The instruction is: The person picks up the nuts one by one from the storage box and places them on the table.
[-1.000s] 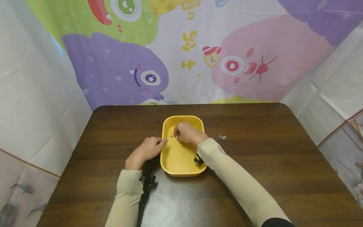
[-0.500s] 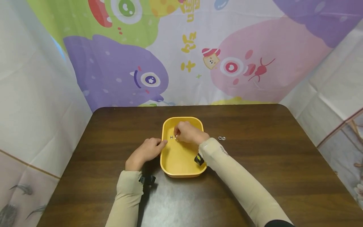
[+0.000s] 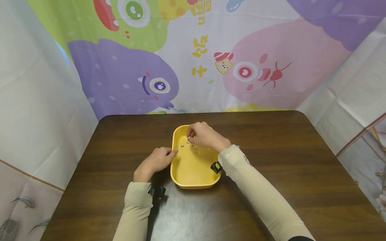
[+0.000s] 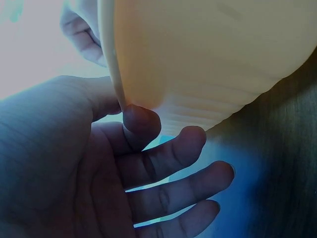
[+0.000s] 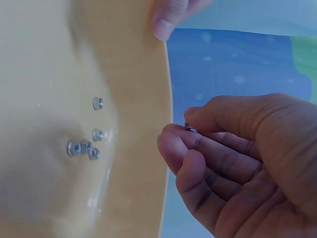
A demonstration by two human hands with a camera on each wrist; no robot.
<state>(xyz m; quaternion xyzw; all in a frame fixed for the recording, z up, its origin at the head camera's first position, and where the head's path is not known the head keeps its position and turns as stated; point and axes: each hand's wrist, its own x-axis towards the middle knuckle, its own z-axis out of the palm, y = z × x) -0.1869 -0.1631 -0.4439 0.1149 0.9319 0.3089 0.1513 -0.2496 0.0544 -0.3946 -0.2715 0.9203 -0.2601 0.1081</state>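
Note:
A yellow plastic tray [image 3: 196, 174] stands on the table. My left hand [image 3: 154, 163] grips its left rim, thumb over the edge; in the left wrist view the index fingertip [image 4: 142, 120] presses the outer wall and the other fingers extend loosely. Over the tray's far half, my right hand [image 3: 206, 135] pinches a small metal nut [image 5: 189, 127] between thumb and index finger, mostly hidden by them. Several shiny flange nuts lie on the tray floor below: one nut [image 5: 98, 103] lies apart, another nut [image 5: 97, 135] sits near a tight cluster of nuts [image 5: 85, 147].
Just past the right sleeve [image 3: 256, 187], a bit of another metal nut [image 3: 238, 146] shows on the brown wooden table [image 3: 286, 160]. A cartoon-print curtain [image 3: 193, 60] hangs behind the table's far edge. Small black cameras sit at both wrists.
My right hand has risen from the tray floor toward the far side, with a nut in its fingertips. More nuts show on the floor beneath it. The left hand stays at the rim.

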